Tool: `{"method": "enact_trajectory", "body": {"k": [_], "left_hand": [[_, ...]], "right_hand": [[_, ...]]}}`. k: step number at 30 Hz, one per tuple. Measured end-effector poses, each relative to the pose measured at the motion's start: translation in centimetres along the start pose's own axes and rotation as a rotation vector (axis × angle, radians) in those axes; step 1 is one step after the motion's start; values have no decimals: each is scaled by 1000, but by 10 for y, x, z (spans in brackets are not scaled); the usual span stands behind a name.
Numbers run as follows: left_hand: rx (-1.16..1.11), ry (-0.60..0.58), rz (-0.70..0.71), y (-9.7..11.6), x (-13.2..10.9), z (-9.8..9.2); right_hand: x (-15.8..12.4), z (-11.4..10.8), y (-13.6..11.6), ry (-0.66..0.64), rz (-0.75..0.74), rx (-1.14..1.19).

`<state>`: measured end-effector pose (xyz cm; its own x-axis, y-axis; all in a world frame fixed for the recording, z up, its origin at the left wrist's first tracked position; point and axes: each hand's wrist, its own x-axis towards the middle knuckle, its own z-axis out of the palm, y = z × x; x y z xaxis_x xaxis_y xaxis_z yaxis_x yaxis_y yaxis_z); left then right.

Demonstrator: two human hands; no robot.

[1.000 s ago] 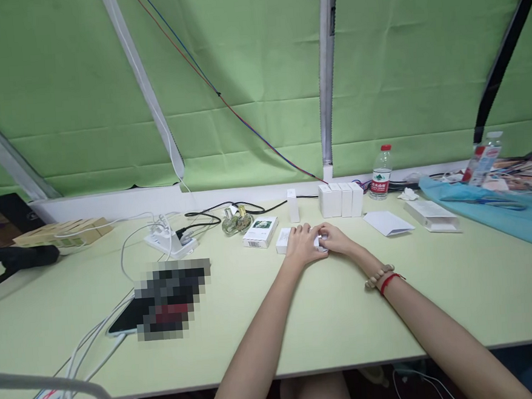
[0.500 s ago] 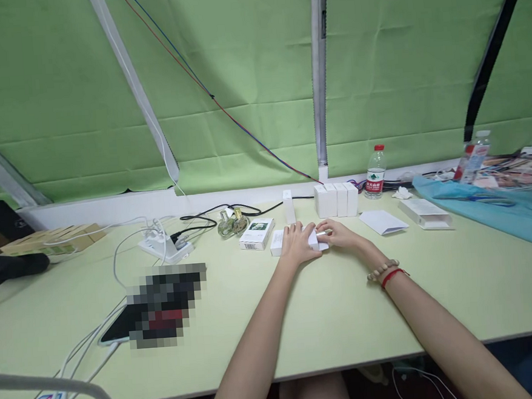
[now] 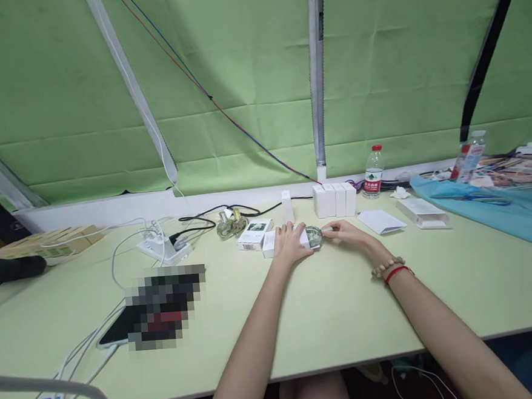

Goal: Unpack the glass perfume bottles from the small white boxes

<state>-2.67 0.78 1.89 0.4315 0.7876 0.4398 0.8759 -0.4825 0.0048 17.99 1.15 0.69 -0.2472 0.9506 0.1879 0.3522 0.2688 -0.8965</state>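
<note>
Glass bottle sits pinched in the right hand — the left hand, arched palm-down, grips the white box.

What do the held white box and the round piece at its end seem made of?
White box: probably matte card, going by its flat, dull faces and straight edges. Round piece: see-through and glossy, so perhaps glass or clear plastic.

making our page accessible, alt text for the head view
Left hand gripping a white box on a table, right hand holding a clear round bottle at the box's right end; other boxes and a red-capped bottle stand behind.
</note>
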Motion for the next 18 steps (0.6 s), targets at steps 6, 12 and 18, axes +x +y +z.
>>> {"method": "enact_trajectory", "body": {"k": [6, 12, 18], "left_hand": [[-8, 18, -49, 1, -1, 3], [-145, 184, -177, 6, 2, -10], [-1012, 457, -395, -3, 13, -27]], "right_hand": [[4, 7, 2, 67, 79, 408], [21, 5, -2, 425, 109, 573], [23, 0, 0, 580, 64, 514]]}}
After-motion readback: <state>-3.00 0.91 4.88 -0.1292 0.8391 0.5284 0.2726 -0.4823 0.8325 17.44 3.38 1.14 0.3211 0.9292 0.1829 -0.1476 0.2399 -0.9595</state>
